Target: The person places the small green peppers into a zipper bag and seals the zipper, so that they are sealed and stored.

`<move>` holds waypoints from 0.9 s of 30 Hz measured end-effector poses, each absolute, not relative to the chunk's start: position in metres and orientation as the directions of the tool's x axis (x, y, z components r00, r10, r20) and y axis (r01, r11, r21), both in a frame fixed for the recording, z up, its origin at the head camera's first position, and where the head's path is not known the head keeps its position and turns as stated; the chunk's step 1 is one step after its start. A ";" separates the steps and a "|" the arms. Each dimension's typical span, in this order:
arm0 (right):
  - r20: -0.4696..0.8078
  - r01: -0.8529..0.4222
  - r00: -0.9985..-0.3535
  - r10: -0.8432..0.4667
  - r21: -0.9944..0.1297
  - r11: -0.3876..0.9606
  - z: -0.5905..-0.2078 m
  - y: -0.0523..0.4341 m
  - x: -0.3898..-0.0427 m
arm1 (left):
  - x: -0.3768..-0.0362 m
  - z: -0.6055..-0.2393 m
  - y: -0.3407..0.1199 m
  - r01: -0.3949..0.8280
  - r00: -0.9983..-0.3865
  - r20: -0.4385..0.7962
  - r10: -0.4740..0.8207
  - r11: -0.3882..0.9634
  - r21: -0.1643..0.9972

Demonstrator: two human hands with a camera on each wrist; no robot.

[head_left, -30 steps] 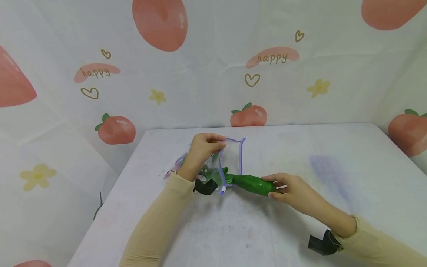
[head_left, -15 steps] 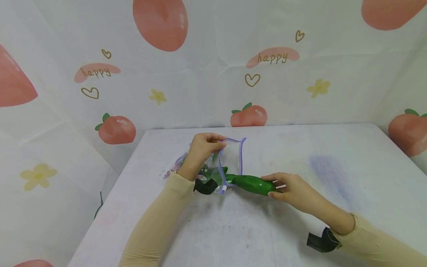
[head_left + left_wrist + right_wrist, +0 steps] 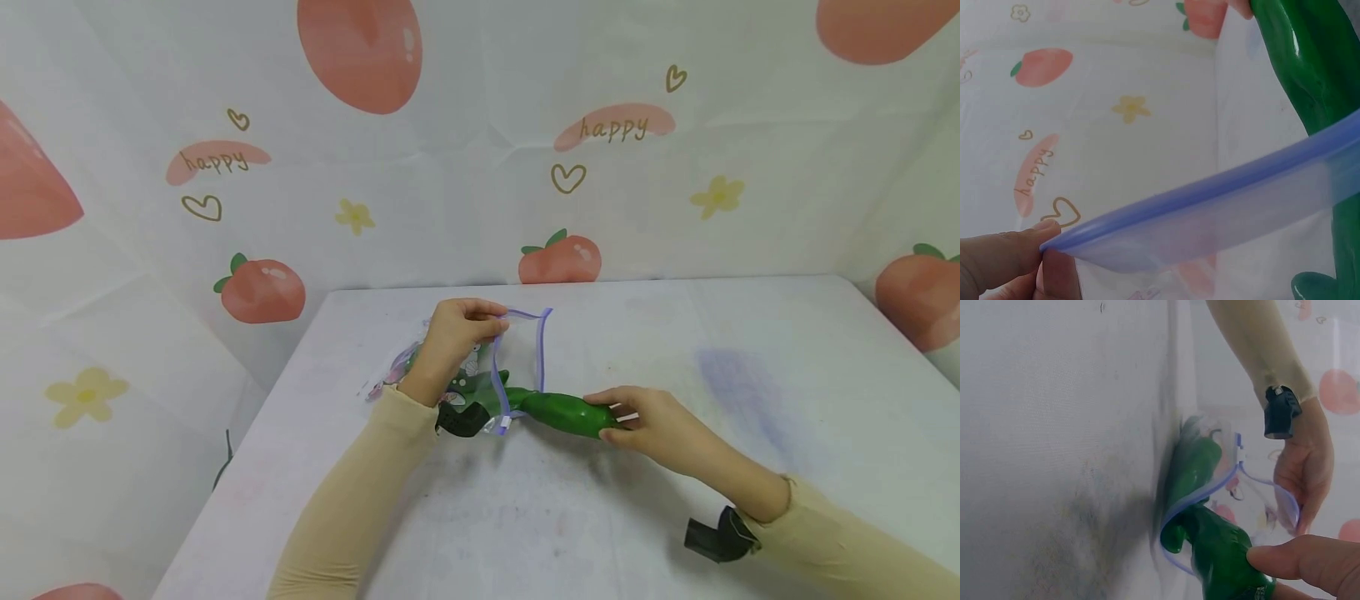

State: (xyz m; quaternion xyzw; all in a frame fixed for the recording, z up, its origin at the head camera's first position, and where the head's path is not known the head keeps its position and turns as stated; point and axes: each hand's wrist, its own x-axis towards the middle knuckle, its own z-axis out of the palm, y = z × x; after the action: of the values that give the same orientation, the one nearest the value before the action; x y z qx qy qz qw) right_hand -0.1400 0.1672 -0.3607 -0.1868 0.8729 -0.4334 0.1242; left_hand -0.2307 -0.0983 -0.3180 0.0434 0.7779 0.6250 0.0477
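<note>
My left hand pinches the upper edge of a clear zip bag with a purple zip rim. The bag's mouth is held apart and faces right. A long, glossy green pepper lies level, its narrow end inside the mouth and its thick body outside. At the thick end, the thumb and fingers of my right hand grip it. In the right wrist view, another green pepper with a curved stem shows inside the bag. My left hand and sleeve hide part of the bag.
The white table has a faint purple stain at the right. Behind it hangs a white curtain printed with peaches, flowers and hearts. Black bands sit around both sleeves near the wrists.
My right hand and the pepper have shifted slightly left, the narrow end a little deeper into the bag. My left hand stays in place on the rim.
</note>
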 end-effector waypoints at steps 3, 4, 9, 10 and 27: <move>-0.053 -0.222 -0.900 -0.433 -0.799 0.559 -0.361 0.166 -0.142 | -0.231 -0.318 -0.098 0.006 -0.992 -0.021 0.125 0.215 0.977; -0.053 -0.222 -0.900 -0.433 -0.799 0.559 -0.362 0.166 -0.142 | -0.231 -0.318 -0.098 0.007 -0.992 -0.021 0.125 0.217 0.976; -0.057 -0.221 -0.901 -0.431 -0.794 0.567 -0.362 0.165 -0.145 | -0.232 -0.320 -0.097 0.005 -0.992 -0.023 0.122 0.227 0.974; -0.061 -0.219 -0.901 -0.430 -0.792 0.570 -0.362 0.164 -0.146 | -0.232 -0.320 -0.098 0.005 -0.992 -0.024 0.121 0.230 0.973; -0.044 -0.246 -0.898 -0.439 -0.776 0.581 -0.362 0.156 -0.155 | -0.232 -0.321 -0.098 -0.002 -0.992 -0.032 0.122 0.237 0.971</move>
State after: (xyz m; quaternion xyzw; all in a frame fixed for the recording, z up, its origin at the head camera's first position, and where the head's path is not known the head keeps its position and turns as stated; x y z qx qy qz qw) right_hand -0.1550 0.1565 -0.3621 -0.1942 0.8814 -0.4145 0.1162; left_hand -0.2325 -0.0982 -0.3205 0.0381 0.7849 0.6165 0.0502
